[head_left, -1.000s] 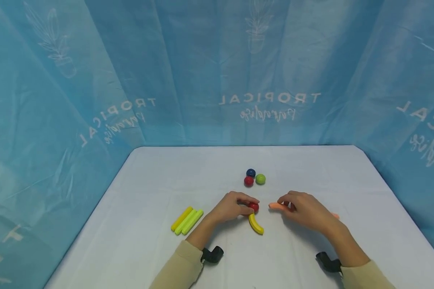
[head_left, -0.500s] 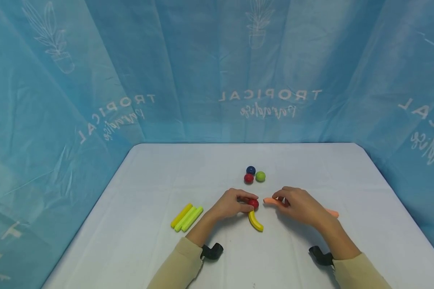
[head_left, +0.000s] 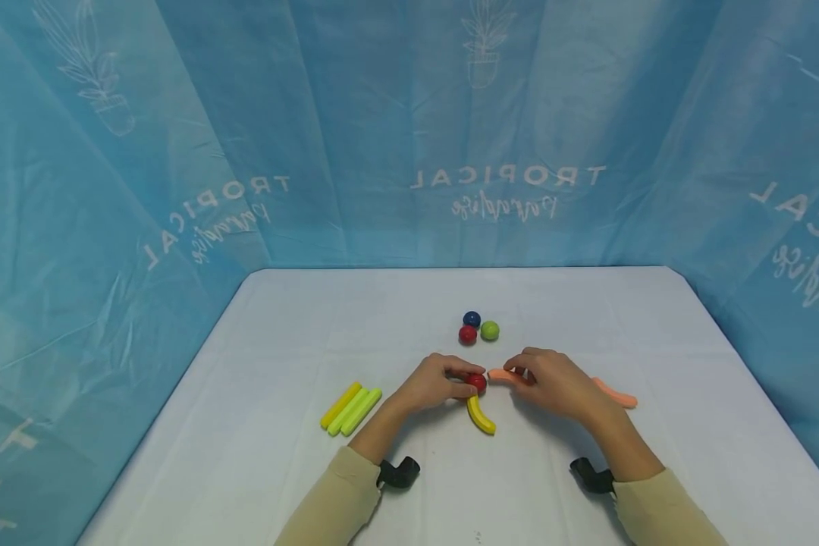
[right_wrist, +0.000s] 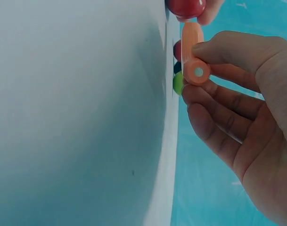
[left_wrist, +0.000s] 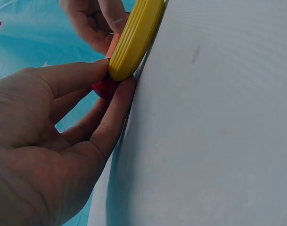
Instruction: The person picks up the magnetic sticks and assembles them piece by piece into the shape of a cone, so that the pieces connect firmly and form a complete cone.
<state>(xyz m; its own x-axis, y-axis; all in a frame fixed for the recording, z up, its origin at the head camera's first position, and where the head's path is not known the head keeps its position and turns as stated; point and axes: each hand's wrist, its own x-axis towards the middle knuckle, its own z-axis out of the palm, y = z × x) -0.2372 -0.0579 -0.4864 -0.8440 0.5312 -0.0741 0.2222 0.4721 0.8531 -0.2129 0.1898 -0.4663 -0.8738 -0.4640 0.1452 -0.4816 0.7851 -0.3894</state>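
Observation:
My left hand [head_left: 437, 384] holds a shiny red ball [head_left: 478, 383] between thumb and fingers, close to the tabletop. Against the ball lies one end of a yellow banana-shaped piece [head_left: 480, 417], with ridges along its side [left_wrist: 138, 37]; my left fingertips are right at that end. To the right, my right hand [head_left: 553, 379] pinches a curved orange stick [head_left: 501, 375] between thumb and fingers. The stick's far end points at the red ball, close beside it. Its near end [right_wrist: 198, 72] is round with a pale dot, in the right wrist view.
Behind the hands sit a blue ball [head_left: 472, 319], a second red ball [head_left: 467, 334] and a green ball [head_left: 490, 331]. Yellow and lime sticks [head_left: 351, 409] lie side by side at left. Another curved orange stick [head_left: 616, 393] rests beyond my right wrist. Blue curtains [head_left: 409, 136] surround the white table [head_left: 280, 318].
My right hand has slid left with the orange stick, bringing its tip up to the red ball. The other orange stick shows more fully. My left hand has stayed at the red ball.

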